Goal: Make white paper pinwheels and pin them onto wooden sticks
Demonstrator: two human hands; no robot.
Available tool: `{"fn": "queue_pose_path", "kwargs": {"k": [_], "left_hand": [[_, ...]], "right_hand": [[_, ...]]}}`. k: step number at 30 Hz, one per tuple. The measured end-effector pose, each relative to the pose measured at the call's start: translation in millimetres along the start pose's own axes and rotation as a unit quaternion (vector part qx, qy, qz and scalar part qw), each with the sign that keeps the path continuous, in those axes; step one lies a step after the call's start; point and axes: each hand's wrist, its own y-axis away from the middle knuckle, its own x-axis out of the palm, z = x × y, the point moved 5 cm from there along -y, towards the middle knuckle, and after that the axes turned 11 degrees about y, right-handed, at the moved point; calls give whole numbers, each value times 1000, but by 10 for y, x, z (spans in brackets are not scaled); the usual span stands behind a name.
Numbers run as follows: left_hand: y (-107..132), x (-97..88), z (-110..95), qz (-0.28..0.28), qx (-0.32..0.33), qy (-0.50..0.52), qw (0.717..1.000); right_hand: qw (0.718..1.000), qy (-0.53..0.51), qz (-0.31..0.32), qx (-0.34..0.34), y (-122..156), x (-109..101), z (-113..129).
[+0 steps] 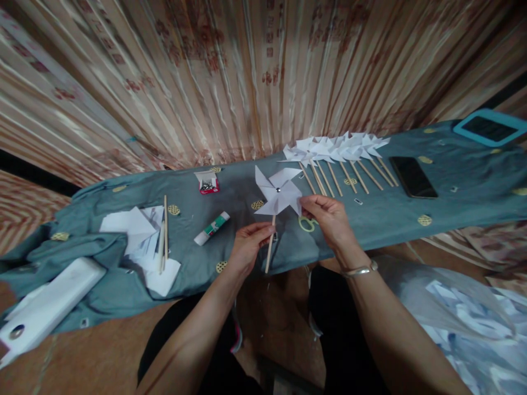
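Observation:
A white paper pinwheel (284,193) with a silvery pin at its centre stands over the table's front part. My left hand (248,242) pinches its wooden stick just below the paper blades. With thumb and forefinger closed, my right hand (330,215) grips the tip of the pinwheel's right blade. Partly behind that hand lies a pale green ring-shaped handle (306,224), perhaps of scissors. To the left of my hands are a green and white glue stick (212,228) and an open red box (208,182) of small metal pins.
Several finished pinwheels (329,149) lie in a row at the back. Right of them are a black phone (413,176) and a blue-framed device (489,127). Paper pieces (130,226), wooden sticks (166,230) and a white box (55,302) lie left. A plastic bag (465,318) of paper stands below right.

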Motion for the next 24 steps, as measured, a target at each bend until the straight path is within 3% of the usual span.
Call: {"fn": "queue_pose_path", "kwargs": {"k": [17, 24], "left_hand": [[-18, 4, -22, -2, 20, 4, 1000], [-21, 16, -24, 2, 19, 6, 1000]], "right_hand": [[998, -23, 45, 33, 108, 221, -20], [997, -1, 76, 14, 121, 310, -63]]}}
